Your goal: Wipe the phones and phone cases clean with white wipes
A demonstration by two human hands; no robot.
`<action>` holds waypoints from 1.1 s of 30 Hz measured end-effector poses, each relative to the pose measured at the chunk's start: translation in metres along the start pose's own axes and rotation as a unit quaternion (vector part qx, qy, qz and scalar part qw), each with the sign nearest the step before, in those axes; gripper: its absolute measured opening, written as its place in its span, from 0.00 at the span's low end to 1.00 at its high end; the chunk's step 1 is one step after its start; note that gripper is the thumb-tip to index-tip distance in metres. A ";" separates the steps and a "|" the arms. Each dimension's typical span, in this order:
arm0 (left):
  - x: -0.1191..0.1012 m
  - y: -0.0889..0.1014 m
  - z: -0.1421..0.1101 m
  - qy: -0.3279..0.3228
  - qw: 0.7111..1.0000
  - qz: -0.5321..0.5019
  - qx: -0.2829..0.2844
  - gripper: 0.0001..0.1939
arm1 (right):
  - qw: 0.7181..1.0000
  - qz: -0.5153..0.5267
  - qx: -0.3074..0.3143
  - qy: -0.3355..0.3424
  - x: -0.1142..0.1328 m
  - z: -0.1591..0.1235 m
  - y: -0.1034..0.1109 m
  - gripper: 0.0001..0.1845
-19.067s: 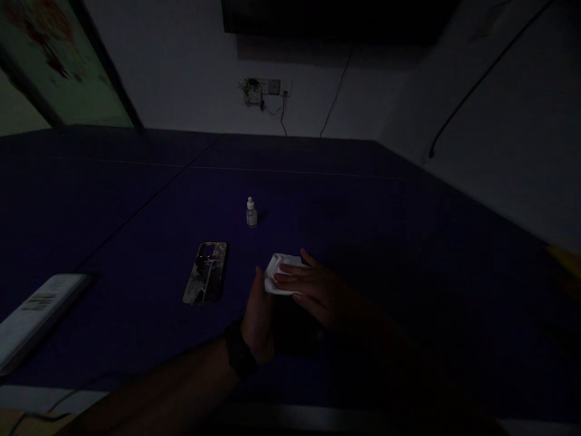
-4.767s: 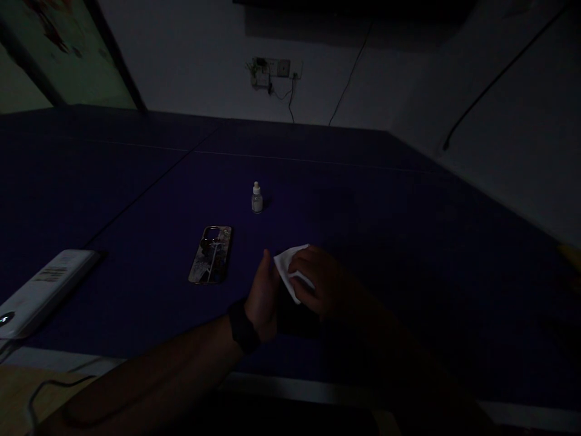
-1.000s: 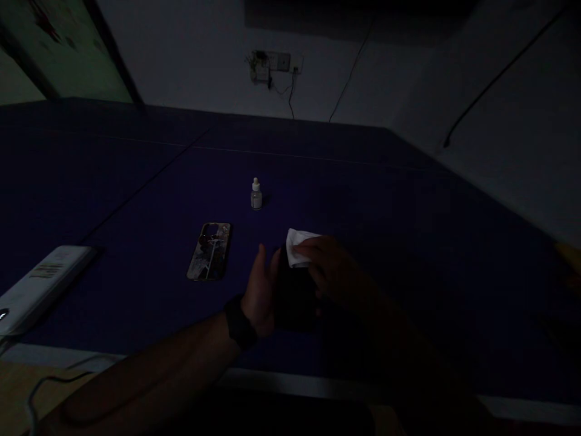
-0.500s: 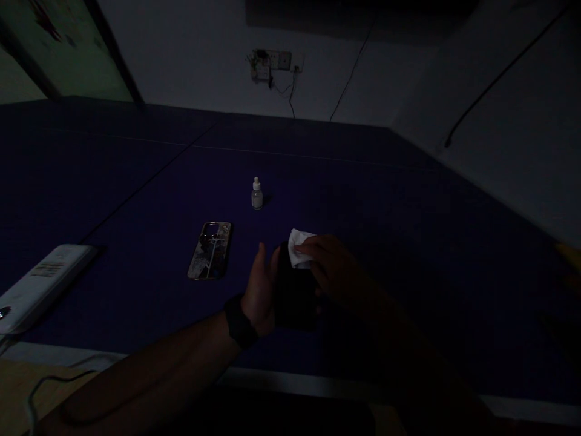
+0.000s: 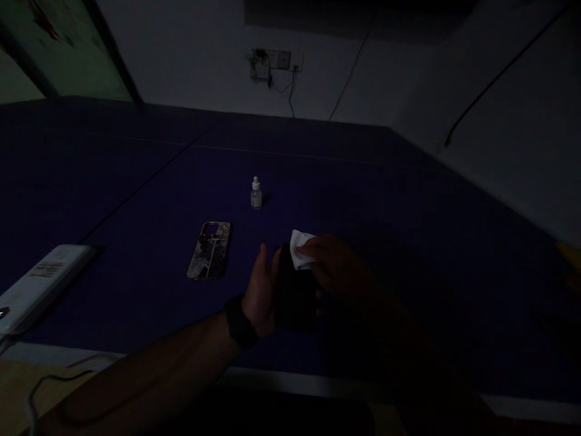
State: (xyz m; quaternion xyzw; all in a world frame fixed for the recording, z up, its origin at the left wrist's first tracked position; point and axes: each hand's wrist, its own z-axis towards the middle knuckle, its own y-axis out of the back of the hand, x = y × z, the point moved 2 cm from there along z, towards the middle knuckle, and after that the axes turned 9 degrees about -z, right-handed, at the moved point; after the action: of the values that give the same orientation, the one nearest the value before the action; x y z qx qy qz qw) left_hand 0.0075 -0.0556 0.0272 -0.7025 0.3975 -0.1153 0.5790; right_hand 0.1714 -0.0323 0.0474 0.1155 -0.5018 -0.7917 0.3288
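The scene is very dark. My left hand (image 5: pixel 262 295), with a dark band at the wrist, grips the left edge of a flat black object (image 5: pixel 295 297), probably a phone, held over the dark blue table (image 5: pixel 363 200). My right hand (image 5: pixel 333 266) pinches a small white cloth (image 5: pixel 300 249) and presses it on the top end of the black object. A patterned phone case (image 5: pixel 209 249) lies flat just left of my left hand. A small white dropper bottle (image 5: pixel 256 194) stands upright beyond it.
A white flat device with a label (image 5: pixel 39 287) lies at the table's left edge, with a cable (image 5: pixel 40 387) trailing below it. A wall socket with wires (image 5: pixel 272 60) is on the far wall. The table's near edge (image 5: pixel 318 387) runs under my forearms.
Over the last second the cloth stayed at the top end of the black object, shifting only slightly. Earlier it was rubbed lower, near the object's middle.
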 end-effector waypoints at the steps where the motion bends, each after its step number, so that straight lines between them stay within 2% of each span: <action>1: 0.000 0.000 0.000 0.001 1.000 0.002 -0.006 0.37 | 1.000 0.009 0.010 0.007 0.001 -0.001 0.001 0.21; 5: -0.001 0.000 0.003 -0.031 0.999 -0.011 -0.040 0.35 | 0.997 0.055 0.043 0.045 0.007 -0.004 0.003 0.18; 8: -0.002 -0.001 0.003 -0.031 0.998 -0.013 -0.044 0.34 | 0.999 0.037 0.016 0.028 0.007 -0.002 0.000 0.19; 12: -0.003 -0.003 0.001 -0.009 1.000 -0.020 -0.015 0.34 | 1.000 -0.008 -0.017 -0.007 0.001 0.000 -0.003 0.20; 19: -0.002 -0.002 0.003 -0.034 0.998 -0.022 -0.042 0.32 | 0.996 0.070 0.023 0.043 0.007 -0.004 -0.001 0.18; 26: -0.001 0.000 0.001 -0.009 0.999 -0.029 -0.008 0.33 | 1.000 0.006 -0.016 -0.013 0.002 0.000 -0.006 0.22; 33: 0.000 0.003 0.006 -0.041 0.998 -0.029 -0.029 0.33 | 0.995 0.066 0.046 0.053 0.011 -0.004 0.000 0.18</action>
State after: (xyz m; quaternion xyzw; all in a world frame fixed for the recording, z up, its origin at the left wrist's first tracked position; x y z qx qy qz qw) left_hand 0.0102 -0.0514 0.0220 -0.7340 0.3561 -0.0914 0.5710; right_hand 0.1649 -0.0425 0.0473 0.1386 -0.5259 -0.7372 0.4009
